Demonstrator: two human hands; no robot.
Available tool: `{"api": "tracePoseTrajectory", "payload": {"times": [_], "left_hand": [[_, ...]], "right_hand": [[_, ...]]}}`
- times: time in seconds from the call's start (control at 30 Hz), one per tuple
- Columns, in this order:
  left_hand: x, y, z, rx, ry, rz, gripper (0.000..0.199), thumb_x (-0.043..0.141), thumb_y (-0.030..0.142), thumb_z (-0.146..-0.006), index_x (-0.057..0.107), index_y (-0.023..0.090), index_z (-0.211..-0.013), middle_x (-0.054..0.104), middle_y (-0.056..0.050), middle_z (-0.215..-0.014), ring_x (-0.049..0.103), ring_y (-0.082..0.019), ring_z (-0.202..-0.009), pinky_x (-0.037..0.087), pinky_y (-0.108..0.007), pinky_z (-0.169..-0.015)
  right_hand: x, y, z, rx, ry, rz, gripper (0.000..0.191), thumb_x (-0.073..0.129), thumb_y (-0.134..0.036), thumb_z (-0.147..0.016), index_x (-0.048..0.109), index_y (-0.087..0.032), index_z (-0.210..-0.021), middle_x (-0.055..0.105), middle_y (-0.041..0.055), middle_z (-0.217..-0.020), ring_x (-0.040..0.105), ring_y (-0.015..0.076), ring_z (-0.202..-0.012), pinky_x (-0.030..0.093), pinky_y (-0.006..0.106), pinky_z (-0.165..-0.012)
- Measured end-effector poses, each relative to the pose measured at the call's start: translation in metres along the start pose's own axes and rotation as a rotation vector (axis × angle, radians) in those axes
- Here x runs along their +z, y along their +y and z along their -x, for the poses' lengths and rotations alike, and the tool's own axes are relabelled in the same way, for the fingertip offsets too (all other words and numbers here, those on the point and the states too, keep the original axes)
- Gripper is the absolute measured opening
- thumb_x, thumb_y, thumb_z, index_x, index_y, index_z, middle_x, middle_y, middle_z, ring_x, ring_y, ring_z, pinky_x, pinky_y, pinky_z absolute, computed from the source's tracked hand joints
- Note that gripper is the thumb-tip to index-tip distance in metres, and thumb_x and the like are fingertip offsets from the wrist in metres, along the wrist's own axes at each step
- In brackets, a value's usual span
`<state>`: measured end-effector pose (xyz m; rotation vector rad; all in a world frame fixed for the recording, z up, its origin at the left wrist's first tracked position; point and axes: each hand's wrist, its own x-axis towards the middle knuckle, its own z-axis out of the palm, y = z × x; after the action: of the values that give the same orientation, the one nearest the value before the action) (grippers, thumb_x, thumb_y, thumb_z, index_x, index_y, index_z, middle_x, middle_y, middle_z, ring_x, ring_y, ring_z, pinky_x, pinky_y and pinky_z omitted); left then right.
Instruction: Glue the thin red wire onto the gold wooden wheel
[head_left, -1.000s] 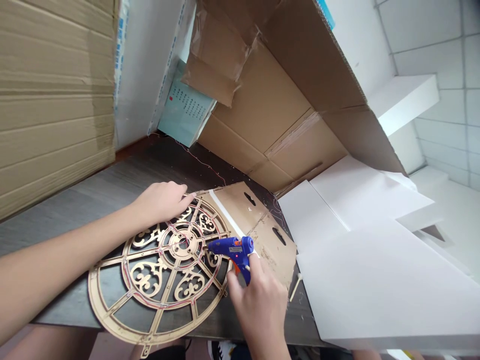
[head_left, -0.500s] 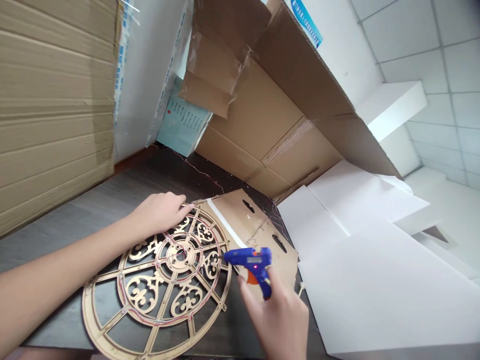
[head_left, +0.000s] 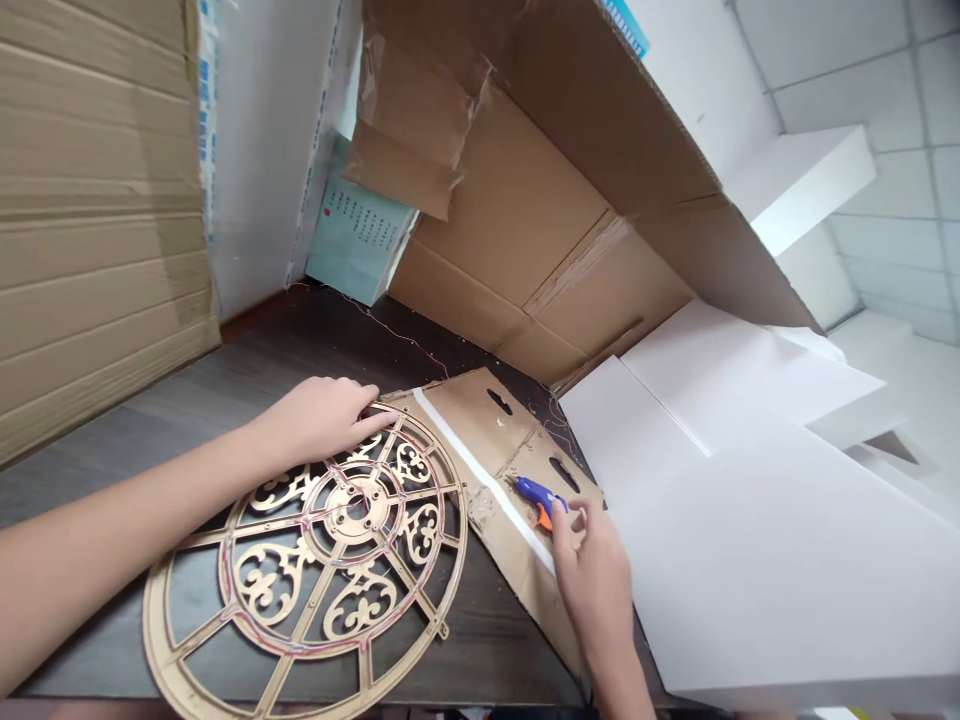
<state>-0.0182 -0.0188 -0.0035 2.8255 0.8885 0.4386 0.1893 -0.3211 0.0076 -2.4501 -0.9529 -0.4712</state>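
A round wooden openwork frame (head_left: 356, 508), with scroll cut-outs and red and clear wires along its rings, lies on the dark table (head_left: 480, 620). My left hand (head_left: 330, 415) holds its upper rim, fingers closed over the edge. To the right, my right hand (head_left: 592, 550) grips a blue glue gun (head_left: 538, 494) with an orange trigger, its nozzle pointing left, over a flattened cardboard piece (head_left: 480, 420) that has a white strip and two slots. The gun is apart from the frame, and my fingers partly hide its handle.
Large cardboard panels (head_left: 555, 240) stand behind the table, with another cardboard sheet (head_left: 97, 200) at the left. A light blue box (head_left: 356, 235) sits in the back corner. White boards (head_left: 787, 560) fill the right side.
My right hand has carried the glue gun right, away from the frame's rim to above the cardboard, and turned it. My left hand stays on the rim. The view has shifted slightly.
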Motion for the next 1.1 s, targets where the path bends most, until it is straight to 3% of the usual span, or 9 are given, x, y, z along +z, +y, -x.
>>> {"api": "tracePoseTrajectory", "payload": {"times": [0.1, 0.17, 0.3, 0.37, 0.47, 0.6, 0.7, 0.87, 1.1], "left_hand": [[-0.002, -0.001, -0.008, 0.043, -0.023, -0.049, 0.061, 0.03, 0.069, -0.092, 0.066, 0.021, -0.087, 0.071, -0.013, -0.082, 0.067, -0.03, -0.076, 0.041, -0.034, -0.064], [-0.005, -0.003, -0.017, 0.084, -0.03, -0.061, 0.062, 0.031, 0.071, -0.091, 0.067, 0.021, -0.085, 0.071, -0.012, -0.081, 0.067, -0.028, -0.076, 0.039, -0.032, -0.064], [-0.01, -0.011, -0.036, 0.23, -0.117, 0.004, 0.061, 0.036, 0.074, -0.089, 0.069, 0.023, -0.09, 0.071, -0.01, -0.086, 0.065, -0.025, -0.08, 0.039, -0.031, -0.068], [-0.01, -0.014, -0.041, 0.276, -0.174, 0.033, 0.058, 0.038, 0.072, -0.089, 0.068, 0.023, -0.097, 0.07, -0.009, -0.095, 0.064, -0.025, -0.085, 0.041, -0.031, -0.071], [-0.005, -0.018, -0.041, 0.277, -0.135, 0.082, 0.054, 0.038, 0.067, -0.092, 0.064, 0.021, -0.102, 0.066, -0.01, -0.104, 0.061, -0.024, -0.092, 0.043, -0.033, -0.081], [-0.002, -0.023, -0.033, 0.219, -0.057, 0.154, 0.055, 0.044, 0.065, -0.091, 0.059, 0.018, -0.115, 0.062, -0.011, -0.116, 0.057, -0.025, -0.104, 0.043, -0.035, -0.091], [-0.009, -0.031, -0.029, 0.211, -0.07, 0.128, 0.057, 0.043, 0.065, -0.092, 0.062, 0.018, -0.118, 0.061, -0.012, -0.122, 0.055, -0.027, -0.111, 0.042, -0.037, -0.096], [-0.018, -0.05, -0.024, 0.129, -0.109, 0.025, 0.065, 0.037, 0.068, -0.092, 0.063, 0.016, -0.122, 0.062, -0.014, -0.125, 0.055, -0.03, -0.115, 0.042, -0.041, -0.099], [-0.002, -0.048, -0.022, 0.087, -0.065, -0.002, 0.068, 0.029, 0.062, -0.096, 0.058, 0.013, -0.132, 0.059, -0.016, -0.133, 0.052, -0.031, -0.123, 0.04, -0.043, -0.106]], "right_hand": [[-0.007, -0.042, 0.004, -0.104, -0.113, -0.378, 0.049, 0.033, -0.049, -0.104, 0.068, -0.018, -0.09, 0.068, 0.0087, -0.093, 0.063, 0.0199, -0.088, 0.045, 0.028, -0.078], [-0.004, -0.072, -0.001, -0.131, -0.166, -0.477, 0.05, 0.033, -0.049, -0.104, 0.07, -0.019, -0.09, 0.067, 0.0068, -0.091, 0.062, 0.0181, -0.089, 0.045, 0.027, -0.082], [0.027, -0.117, -0.027, -0.117, -0.318, -0.627, 0.063, 0.036, -0.06, -0.1, 0.072, -0.016, -0.072, 0.047, 0.0002, -0.056, 0.051, 0.0131, -0.06, 0.038, 0.023, -0.06], [0.046, -0.131, -0.039, -0.063, -0.511, -0.866, 0.068, 0.038, -0.068, -0.097, 0.069, -0.014, -0.069, 0.033, -0.0045, -0.046, 0.038, 0.0093, -0.044, 0.031, 0.021, -0.047], [0.066, -0.146, -0.044, 0.008, -0.779, -1.125, 0.065, 0.048, -0.073, -0.09, 0.064, -0.013, -0.07, 0.045, -0.0032, -0.049, 0.04, 0.0071, -0.038, 0.031, 0.019, -0.039], [0.071, -0.156, -0.029, -0.057, -0.872, -1.181, 0.045, 0.069, -0.057, -0.082, 0.064, -0.013, -0.083, 0.053, -0.0028, -0.062, 0.047, 0.007, -0.046, 0.042, 0.017, -0.041], [0.066, -0.166, -0.021, -0.125, -0.94, -1.202, 0.036, 0.071, -0.048, -0.082, 0.065, -0.013, -0.088, 0.058, -0.0001, -0.073, 0.054, 0.0093, -0.056, 0.049, 0.019, -0.046], [0.068, -0.192, -0.017, -0.19, -0.854, -1.122, 0.035, 0.074, -0.046, -0.08, 0.065, -0.012, -0.073, 0.059, 0.0006, -0.063, 0.052, 0.0086, -0.048, 0.041, 0.018, -0.045], [0.079, -0.197, 0.004, -0.193, -0.625, -1.062, 0.032, 0.071, -0.04, -0.085, 0.064, -0.014, -0.068, 0.064, 0.0017, -0.064, 0.054, 0.0095, -0.052, 0.041, 0.02, -0.051]]}}
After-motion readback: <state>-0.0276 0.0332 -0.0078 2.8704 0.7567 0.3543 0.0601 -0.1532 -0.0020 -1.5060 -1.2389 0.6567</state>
